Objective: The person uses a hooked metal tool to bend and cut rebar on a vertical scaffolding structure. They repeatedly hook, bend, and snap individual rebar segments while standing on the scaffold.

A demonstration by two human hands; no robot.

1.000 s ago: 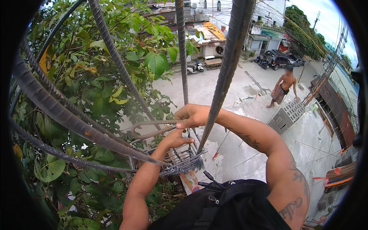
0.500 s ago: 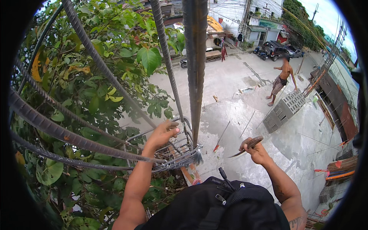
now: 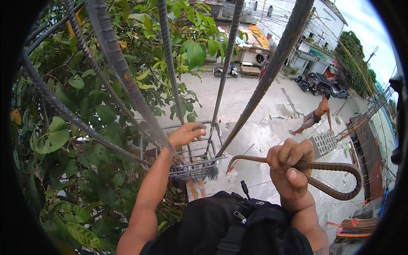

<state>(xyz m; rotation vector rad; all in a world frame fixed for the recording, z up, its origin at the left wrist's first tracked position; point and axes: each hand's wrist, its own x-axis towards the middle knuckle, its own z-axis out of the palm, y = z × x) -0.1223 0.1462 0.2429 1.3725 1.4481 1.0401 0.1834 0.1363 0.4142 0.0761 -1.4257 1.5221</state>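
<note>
My right hand (image 3: 293, 170) is closed round a tying hook (image 3: 335, 166) bent from ribbed steel bar. Its looped handle sticks out on the right, and the thin curved tip points left. My left hand (image 3: 188, 134) is over the cage of steel stirrups (image 3: 197, 168), among the upright bars. Its fingers are partly stretched and apart, and I see nothing in them. Several ribbed rebars (image 3: 267, 76) rise from the cage toward me. A bundle of thin tie wire (image 3: 212, 172) hangs at the cage's near right side.
Leafy branches (image 3: 80, 140) crowd the left side. A black bag (image 3: 221, 225) is at my front. Far below, a person (image 3: 316, 114) stands by a stack of hollow blocks (image 3: 325, 143) on concrete (image 3: 255, 178). Parked vehicles (image 3: 321, 84) line the street beyond.
My right hand has come up nearer with the tying hook, whose full loop now shows. My left hand has shifted slightly right and up. The view has turned, and the person below leans more.
</note>
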